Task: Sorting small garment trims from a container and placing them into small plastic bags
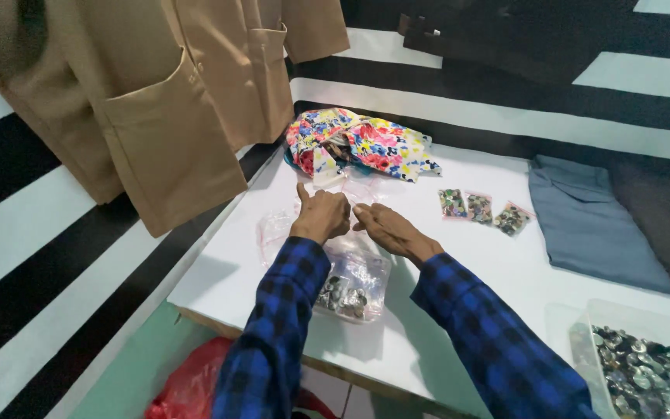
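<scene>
My left hand [319,215] and my right hand [388,231] meet over the white table [459,264], fingertips pinching a small clear plastic bag [350,186] between them. Both arms wear blue and black checked sleeves. Under my wrists lies a larger clear bag of dark buttons [348,289]. More small clear bags [274,229] lie to the left of my left hand.
Three small packets of buttons [482,208] lie to the right. A flowered cloth bundle [358,143] sits at the back. A folded grey garment [591,221] lies far right, a clear tub of buttons [637,372] at the near right corner. A tan jacket [157,93] hangs left; red bag [191,384] below.
</scene>
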